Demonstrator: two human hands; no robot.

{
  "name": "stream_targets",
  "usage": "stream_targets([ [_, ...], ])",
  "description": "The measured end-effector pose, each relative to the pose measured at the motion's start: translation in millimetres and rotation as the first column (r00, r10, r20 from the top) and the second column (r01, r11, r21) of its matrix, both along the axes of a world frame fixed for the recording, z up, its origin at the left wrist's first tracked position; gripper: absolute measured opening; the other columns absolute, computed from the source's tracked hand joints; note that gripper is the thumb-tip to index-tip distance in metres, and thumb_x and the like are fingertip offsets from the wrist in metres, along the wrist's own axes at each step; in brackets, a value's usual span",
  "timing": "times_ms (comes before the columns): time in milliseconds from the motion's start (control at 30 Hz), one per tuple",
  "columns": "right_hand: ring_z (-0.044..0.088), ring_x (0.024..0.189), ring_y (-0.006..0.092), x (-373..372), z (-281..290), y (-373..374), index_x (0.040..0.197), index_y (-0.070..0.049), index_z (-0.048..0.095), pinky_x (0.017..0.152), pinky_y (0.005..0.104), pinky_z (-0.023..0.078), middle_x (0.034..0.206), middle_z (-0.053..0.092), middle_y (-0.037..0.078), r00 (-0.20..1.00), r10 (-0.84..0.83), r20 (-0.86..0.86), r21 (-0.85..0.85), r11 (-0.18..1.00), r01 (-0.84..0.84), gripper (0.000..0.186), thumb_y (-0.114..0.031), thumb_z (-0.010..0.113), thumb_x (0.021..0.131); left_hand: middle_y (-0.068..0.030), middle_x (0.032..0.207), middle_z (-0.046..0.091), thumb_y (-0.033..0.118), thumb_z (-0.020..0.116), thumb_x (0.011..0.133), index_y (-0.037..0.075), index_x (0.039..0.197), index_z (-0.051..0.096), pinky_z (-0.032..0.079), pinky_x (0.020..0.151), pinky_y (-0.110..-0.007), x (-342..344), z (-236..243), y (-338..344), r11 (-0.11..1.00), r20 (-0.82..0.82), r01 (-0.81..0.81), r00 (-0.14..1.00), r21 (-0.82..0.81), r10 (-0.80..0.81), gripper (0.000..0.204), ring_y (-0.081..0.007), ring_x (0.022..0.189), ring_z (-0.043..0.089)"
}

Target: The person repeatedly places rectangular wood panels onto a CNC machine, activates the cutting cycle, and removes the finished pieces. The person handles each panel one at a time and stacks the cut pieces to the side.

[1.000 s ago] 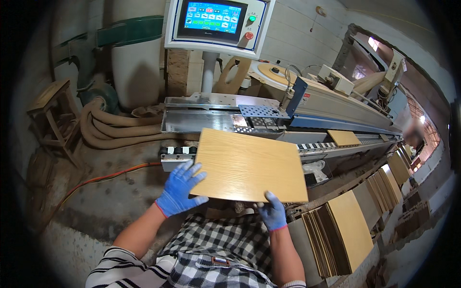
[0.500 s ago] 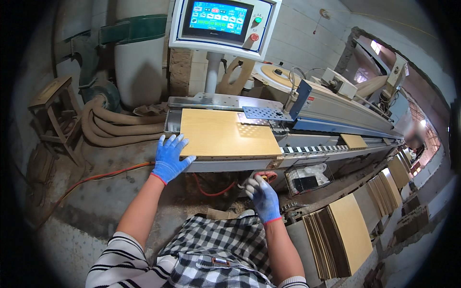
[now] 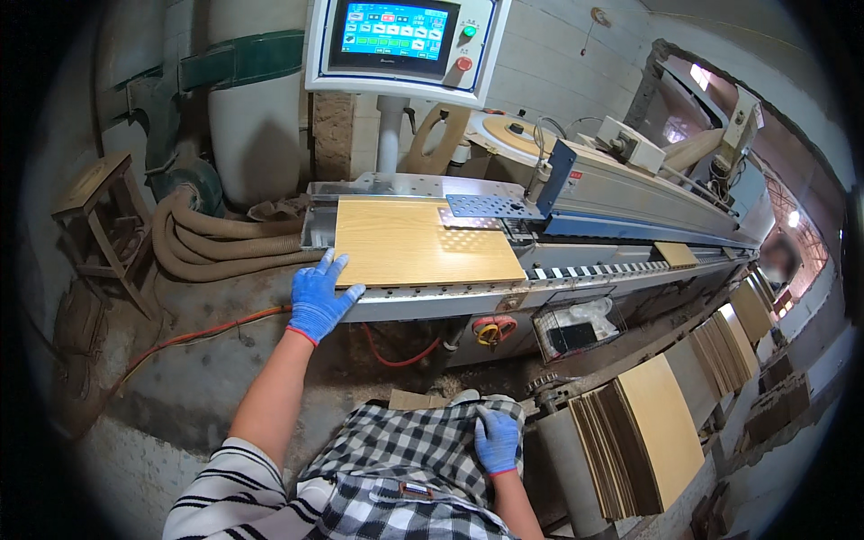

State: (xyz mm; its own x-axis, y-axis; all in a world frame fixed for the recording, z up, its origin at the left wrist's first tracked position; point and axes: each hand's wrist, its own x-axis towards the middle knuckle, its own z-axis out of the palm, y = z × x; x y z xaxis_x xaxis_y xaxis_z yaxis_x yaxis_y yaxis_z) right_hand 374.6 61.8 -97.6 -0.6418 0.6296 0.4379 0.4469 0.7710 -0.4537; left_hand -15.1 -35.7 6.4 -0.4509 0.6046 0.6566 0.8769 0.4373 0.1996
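A yellow wood-grain panel [image 3: 414,236] lies flat on the machine's bed, its far right part under a blue perforated guard plate [image 3: 490,206]. At the panel's near left corner, my left hand [image 3: 319,295] in a blue glove is open, fingers spread, with fingertips touching the panel's edge. My right hand [image 3: 497,441], gloved alike, is low in front of the black-and-white checked apron [image 3: 405,441]; its fingers are loosely bent and a little apart, and no object shows in it. Another small panel [image 3: 676,255] sits farther along the machine's feed track [image 3: 598,268].
Stacked boards [image 3: 630,432] stand on edge at the right on a roller conveyor [image 3: 573,468]. A control screen [image 3: 396,36] rises behind the bed. Ribbed hoses [image 3: 225,252] and a wooden stool [image 3: 103,225] are at left. A wire basket [image 3: 576,328] hangs under the track; a person [image 3: 778,261] is far right.
My right hand has moved down from beside the machine's front edge to the apron. My left hand stays at the panel's corner. The small far panel has moved right along the track.
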Motion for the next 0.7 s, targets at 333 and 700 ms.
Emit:
stream_targets([
  [333, 0.060, 0.087, 0.0331, 3.7, -4.4, 3.1, 0.108, -0.007, 0.065, 0.080, 0.0423, 0.047, 0.094, 0.065, 0.015, 1.000, 0.009, 0.023, 0.009, 1.000, -0.009, 0.025, -0.013, 0.062, 0.083, -0.0180, 0.131, 0.054, 0.042, 0.070, 0.079, 0.009, 0.125, 0.058, 0.039, 0.096, -0.042, -5.1, -5.2, -1.7, 0.999, 0.075, 0.043, 0.996, 0.005, -0.043, 0.058, -0.0333, 0.107, 0.056],
  [700, 0.060, 0.086, 0.0333, 4.3, -3.4, 4.6, 0.106, -0.008, 0.065, 0.079, 0.0427, 0.046, 0.093, 0.065, 0.015, 0.999, 0.026, 0.020, 0.012, 1.000, -0.027, 0.025, -0.013, 0.062, 0.082, -0.0155, 0.122, 0.061, 0.027, 0.068, 0.082, 0.007, 0.113, 0.065, 0.045, 0.093, -0.041, -14.2, -0.5, -16.2, 0.979, 0.154, 0.183, 0.968, 0.096, -0.196, 0.037, -0.0338, 0.105, 0.058],
])
